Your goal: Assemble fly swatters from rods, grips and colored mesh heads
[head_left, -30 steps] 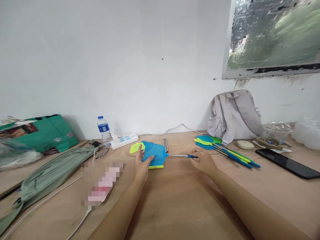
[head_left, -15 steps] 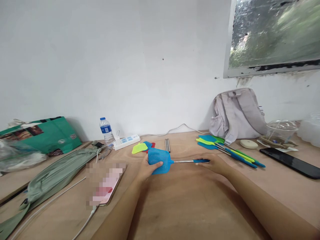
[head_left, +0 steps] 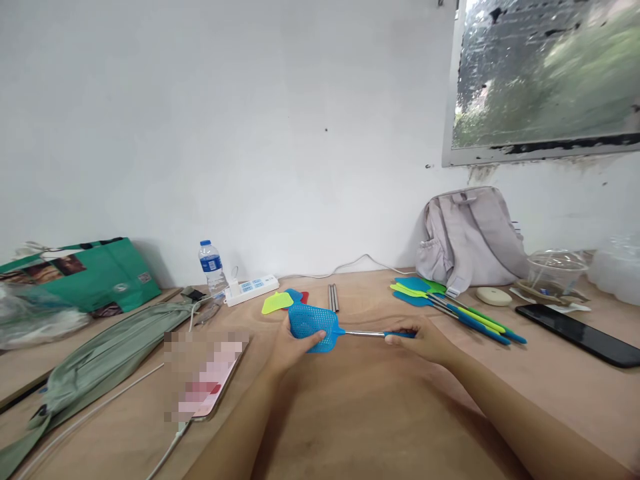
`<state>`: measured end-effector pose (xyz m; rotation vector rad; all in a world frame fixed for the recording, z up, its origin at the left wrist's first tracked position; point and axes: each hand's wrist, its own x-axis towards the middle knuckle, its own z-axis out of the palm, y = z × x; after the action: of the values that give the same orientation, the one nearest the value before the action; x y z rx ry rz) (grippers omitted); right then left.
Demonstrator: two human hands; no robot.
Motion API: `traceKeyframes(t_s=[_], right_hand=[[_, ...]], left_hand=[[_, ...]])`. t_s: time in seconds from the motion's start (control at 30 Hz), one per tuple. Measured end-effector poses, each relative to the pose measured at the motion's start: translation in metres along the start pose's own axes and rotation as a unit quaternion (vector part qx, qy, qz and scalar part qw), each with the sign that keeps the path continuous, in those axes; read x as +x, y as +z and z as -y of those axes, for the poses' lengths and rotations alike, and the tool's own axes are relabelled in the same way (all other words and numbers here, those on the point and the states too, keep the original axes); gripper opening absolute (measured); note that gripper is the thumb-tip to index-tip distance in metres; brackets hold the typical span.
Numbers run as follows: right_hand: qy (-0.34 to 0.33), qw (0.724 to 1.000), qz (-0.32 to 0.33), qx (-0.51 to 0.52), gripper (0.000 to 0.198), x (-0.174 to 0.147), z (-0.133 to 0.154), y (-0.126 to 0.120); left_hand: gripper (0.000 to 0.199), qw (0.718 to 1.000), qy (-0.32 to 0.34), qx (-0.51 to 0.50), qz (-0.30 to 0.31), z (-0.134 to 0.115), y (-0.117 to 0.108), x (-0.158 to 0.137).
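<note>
A blue fly swatter [head_left: 310, 322] with a perforated head, thin metal shaft and blue handle lies level across both hands. My left hand [head_left: 291, 348] pinches the head, its thumb on the front face and its fingers hidden behind. Around the blue handle at the other end, my right hand [head_left: 423, 341] is closed. Behind the swatter are a yellow swatter head [head_left: 277, 303], a blue head [head_left: 295, 295] and a red one [head_left: 305, 298]. Metal tubes [head_left: 333, 298] lie beside them. Several whole fly swatters [head_left: 465, 317] in blue, yellow and green are piled to the right.
To the left are a pink-screened phone [head_left: 220, 377] on a cable, a grey-green bag [head_left: 120, 347], a power strip [head_left: 253, 288], a water bottle [head_left: 212, 267] and a green bag [head_left: 110, 273]. A backpack [head_left: 470, 240], black phone [head_left: 575, 333] and plastic bowl [head_left: 555, 273] stand right.
My right thumb has come onto the near side of the handle, and the right grip looks tighter. The swatter head has tilted slightly. The whole view has shifted a little.
</note>
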<state>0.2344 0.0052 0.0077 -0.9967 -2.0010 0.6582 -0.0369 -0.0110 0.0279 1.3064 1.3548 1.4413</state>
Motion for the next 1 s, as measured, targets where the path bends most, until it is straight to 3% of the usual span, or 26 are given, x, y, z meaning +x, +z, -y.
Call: traceKeyframes(t_s=[0.27, 0.57, 0.67, 0.8, 0.93, 1.0], right_hand=[[0.066, 0.993, 0.061, 0.08, 0.03, 0.001, -0.004, 0.007], [0.092, 0.988, 0.092, 0.086, 0.032, 0.003, 0.003, 0.008], [0.096, 0.99, 0.058, 0.089, 0.03, 0.005, 0.003, 0.011], [0.088, 0.987, 0.016, 0.132, 0.033, 0.005, 0.004, 0.018], [0.096, 0.988, -0.003, 0.12, 0.035, 0.003, 0.009, 0.019], [0.098, 0.99, -0.017, 0.099, 0.034, 0.002, 0.013, 0.019]], left_hand=[[0.053, 0.997, 0.043, 0.052, -0.046, -0.001, -0.001, -0.004], [0.047, 0.974, 0.159, 0.146, -0.063, -0.002, -0.008, -0.001], [0.054, 0.924, 0.256, 0.253, -0.132, 0.003, -0.004, 0.004], [0.066, 0.806, 0.385, 0.368, -0.258, 0.008, 0.003, 0.004], [0.07, 0.728, 0.472, 0.404, -0.29, 0.009, 0.007, -0.003], [0.061, 0.696, 0.52, 0.418, -0.264, 0.01, 0.008, -0.006]])
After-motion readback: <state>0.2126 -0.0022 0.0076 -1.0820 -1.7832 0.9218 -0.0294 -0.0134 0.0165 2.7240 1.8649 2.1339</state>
